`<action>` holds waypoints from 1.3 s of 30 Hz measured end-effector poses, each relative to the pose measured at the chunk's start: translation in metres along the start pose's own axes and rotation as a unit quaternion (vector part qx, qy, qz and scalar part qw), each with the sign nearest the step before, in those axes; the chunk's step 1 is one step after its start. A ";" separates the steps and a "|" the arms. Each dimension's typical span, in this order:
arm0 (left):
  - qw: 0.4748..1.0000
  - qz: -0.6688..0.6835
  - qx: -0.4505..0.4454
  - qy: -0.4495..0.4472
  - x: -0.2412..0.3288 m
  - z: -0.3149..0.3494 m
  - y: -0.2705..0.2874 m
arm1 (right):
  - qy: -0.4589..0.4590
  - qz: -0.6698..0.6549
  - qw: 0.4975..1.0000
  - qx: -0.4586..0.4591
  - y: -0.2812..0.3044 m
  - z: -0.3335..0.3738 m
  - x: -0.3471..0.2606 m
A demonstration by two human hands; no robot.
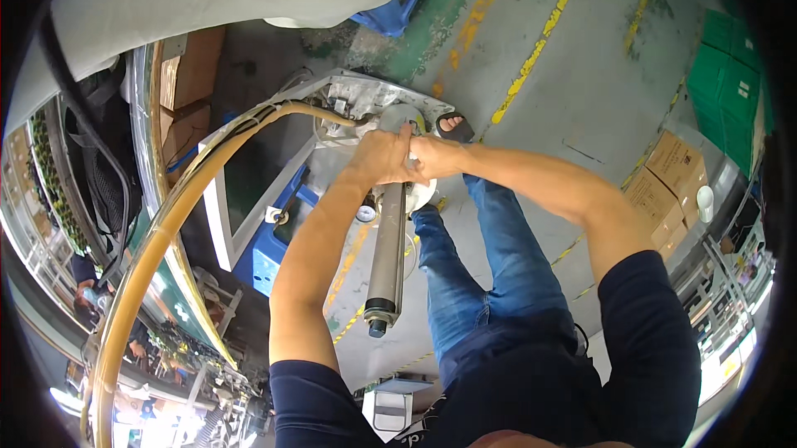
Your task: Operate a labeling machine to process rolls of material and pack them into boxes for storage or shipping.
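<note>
My two hands meet over the top of a machine with a metal frame [390,87]. My left hand [382,157] has its fingers closed, thumb pointing away from me. Against it, my right hand [437,156] is closed too, and whatever lies between them is hidden. Just below my hands a long grey metal cylinder [387,253] with a dark end cap runs toward me. A small round gauge [366,213] sits beside it on the left. Behind the hands is a round pale metal part [403,116].
A thick yellowish hose [178,199] arches from the left to the machine. A blue plastic bin [267,255] stands left of it. Cardboard boxes [677,167] and green crates [722,87] are at the right. Yellow lines [544,37] mark the grey floor, and my sandalled foot [452,124] is beside the machine.
</note>
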State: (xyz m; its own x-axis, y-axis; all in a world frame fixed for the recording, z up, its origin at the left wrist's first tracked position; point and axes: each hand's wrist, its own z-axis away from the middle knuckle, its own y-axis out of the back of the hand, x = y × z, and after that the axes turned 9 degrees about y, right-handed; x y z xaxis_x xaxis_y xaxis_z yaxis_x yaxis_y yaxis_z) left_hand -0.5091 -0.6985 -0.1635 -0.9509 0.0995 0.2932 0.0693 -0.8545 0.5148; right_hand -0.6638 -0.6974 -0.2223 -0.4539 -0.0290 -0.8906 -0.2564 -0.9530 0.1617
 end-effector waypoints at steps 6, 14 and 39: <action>0.971 0.223 0.017 0.082 0.001 0.008 -0.055 | 0.117 0.255 0.938 -0.201 0.024 -0.029 0.005; 0.647 0.713 0.271 0.009 -0.022 0.091 -0.017 | 0.279 0.368 0.887 0.029 0.026 -0.009 -0.027; 0.679 0.427 0.597 -0.013 0.098 0.202 -0.028 | 0.230 0.396 0.884 0.090 0.006 -0.007 -0.015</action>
State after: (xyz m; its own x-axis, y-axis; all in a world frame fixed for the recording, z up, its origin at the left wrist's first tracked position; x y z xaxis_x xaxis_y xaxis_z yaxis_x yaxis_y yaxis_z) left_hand -0.5436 -0.5623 0.0138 -0.4055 -0.1503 0.9017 0.8016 0.4156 0.4298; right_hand -0.6525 -0.7044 -0.2109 -0.1670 -0.8255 -0.5391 -0.1644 -0.5158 0.8408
